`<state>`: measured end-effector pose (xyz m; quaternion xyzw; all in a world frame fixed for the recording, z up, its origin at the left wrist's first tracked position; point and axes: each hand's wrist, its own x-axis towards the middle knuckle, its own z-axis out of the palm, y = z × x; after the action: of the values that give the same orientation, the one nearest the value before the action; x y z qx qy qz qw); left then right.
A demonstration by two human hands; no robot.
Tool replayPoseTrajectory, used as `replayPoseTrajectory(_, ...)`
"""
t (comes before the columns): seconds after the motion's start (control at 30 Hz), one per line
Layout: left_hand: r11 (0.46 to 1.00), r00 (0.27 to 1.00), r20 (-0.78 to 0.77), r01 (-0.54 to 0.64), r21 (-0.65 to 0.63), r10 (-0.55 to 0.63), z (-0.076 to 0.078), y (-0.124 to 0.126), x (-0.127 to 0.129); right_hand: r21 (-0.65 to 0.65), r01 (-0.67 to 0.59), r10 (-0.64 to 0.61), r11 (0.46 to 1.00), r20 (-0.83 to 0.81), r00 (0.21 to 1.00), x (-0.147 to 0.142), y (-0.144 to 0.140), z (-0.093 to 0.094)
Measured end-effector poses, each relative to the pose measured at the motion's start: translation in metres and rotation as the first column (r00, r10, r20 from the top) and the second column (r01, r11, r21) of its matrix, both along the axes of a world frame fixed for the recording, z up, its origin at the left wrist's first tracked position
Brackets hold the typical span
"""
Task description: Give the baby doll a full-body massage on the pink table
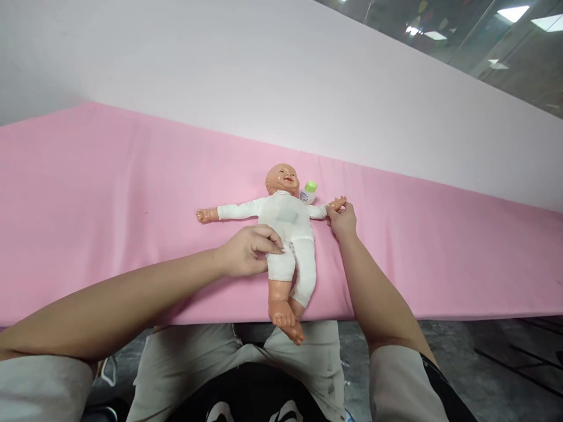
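Note:
A baby doll [288,215] with a white cloth body lies on its back on the pink-covered table. Its plastic feet stick out over the front edge, and both arms are spread. My left hand [251,249] rests at the doll's hip and upper leg, its fingers curled onto the white cloth. At the other side, my right hand [343,221] pinches the doll's wrist, just below its plastic hand. A small bottle [308,192] with a light green cap is beside the doll's head, touching or very near its shoulder.
The pink cover [167,164] spreads across the table to both sides. Behind it rises a white wall [246,76], with a glass pane [461,41] above at the right. My legs [189,357] are under the front edge. Dark metal bars [519,366] show at the lower right.

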<state>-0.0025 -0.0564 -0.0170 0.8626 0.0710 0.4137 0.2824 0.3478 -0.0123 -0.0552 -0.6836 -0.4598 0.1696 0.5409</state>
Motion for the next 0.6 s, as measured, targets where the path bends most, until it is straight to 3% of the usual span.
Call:
replayPoseTrajectory(0.17,0.975,0.972,0.071,-0.221,-0.030,0.223,0.005,0.017,-0.007,0.182,-0.024,0.002,0.983,0.122,0.993,-0.041,-0.012,0.018)
replayPoseTrajectory(0.3,0.919,0.924,0.001,-0.381,-0.104,0.383,0.001,0.037,-0.011,0.262,-0.253,0.146,0.931,0.370,0.918,-0.075,-0.019,0.022)
replayPoseTrajectory(0.43,0.874,0.900,-0.087,-0.435,-0.218,0.426,-0.006,0.052,-0.011,0.149,-0.466,0.268,0.872,0.652,0.710,-0.085,-0.016,0.017)
replayPoseTrajectory(0.6,0.865,0.908,-0.130,-0.419,-0.278,0.398,-0.013,0.061,-0.010,-0.027,-0.507,0.339,0.861,0.773,0.535,-0.079,-0.013,0.013)
